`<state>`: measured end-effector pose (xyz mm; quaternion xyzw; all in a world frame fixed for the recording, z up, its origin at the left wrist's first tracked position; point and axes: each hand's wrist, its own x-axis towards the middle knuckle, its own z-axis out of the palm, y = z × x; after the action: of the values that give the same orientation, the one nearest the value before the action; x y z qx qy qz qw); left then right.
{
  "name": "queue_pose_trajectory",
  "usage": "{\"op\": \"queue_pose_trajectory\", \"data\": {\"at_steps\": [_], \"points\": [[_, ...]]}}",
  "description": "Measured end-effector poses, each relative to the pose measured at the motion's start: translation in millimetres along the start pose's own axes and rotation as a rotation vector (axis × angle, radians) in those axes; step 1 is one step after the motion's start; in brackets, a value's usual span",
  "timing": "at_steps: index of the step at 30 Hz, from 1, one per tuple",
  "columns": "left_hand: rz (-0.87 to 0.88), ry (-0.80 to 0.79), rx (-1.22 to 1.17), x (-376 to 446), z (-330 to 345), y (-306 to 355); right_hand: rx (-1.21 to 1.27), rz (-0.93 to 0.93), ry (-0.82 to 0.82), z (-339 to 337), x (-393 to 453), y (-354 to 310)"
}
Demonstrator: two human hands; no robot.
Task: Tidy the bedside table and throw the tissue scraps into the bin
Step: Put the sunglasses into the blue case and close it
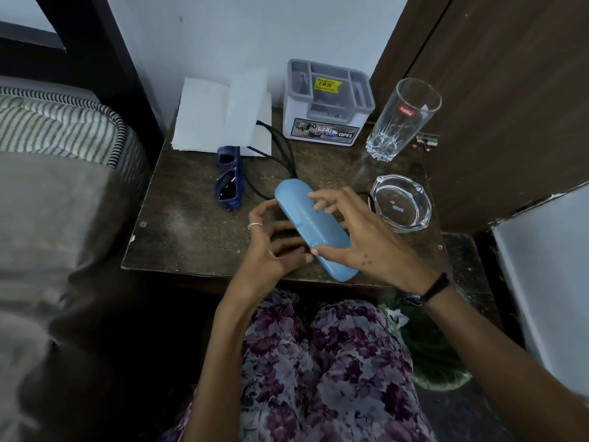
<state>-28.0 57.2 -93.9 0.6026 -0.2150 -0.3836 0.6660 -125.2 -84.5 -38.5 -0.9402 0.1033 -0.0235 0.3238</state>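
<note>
A light blue glasses case (310, 224) is held slanted just above the front of the dark wooden bedside table (191, 231). My left hand (271, 250) grips its left side from below, and my right hand (366, 240) holds its right side with fingers spread over the lid. The case looks closed. Dark blue sunglasses (229, 180) lie folded on the table to the left of the case. White tissue sheets (220, 116) lie at the back left corner. A green-lined bin (436, 355) shows on the floor at the lower right, partly hidden by my right arm.
A grey and white organiser box (328, 103) stands at the back. A tall drinking glass (401, 119) and a glass ashtray (401, 202) sit on the right. A black cable (280, 148) runs across the table. A bed (57, 148) is at left, a wooden door (510, 90) at right.
</note>
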Motion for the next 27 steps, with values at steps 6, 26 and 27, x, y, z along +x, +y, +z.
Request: {"op": "queue_pose_trajectory", "data": {"at_steps": [6, 26, 27], "points": [[0.081, 0.151, 0.315, -2.1, -16.9, -1.8, -0.073, -0.036, -0.166, -14.6, 1.7, 15.2], [0.095, 0.183, 0.627, 1.6, -9.2, -1.3, -0.896, -0.704, 0.087, -0.5, 10.9, 39.0], [0.090, 0.179, 0.616, 1.6, -9.4, -0.7, -0.886, -0.726, 0.077, -3.3, 13.4, 39.9]]}}
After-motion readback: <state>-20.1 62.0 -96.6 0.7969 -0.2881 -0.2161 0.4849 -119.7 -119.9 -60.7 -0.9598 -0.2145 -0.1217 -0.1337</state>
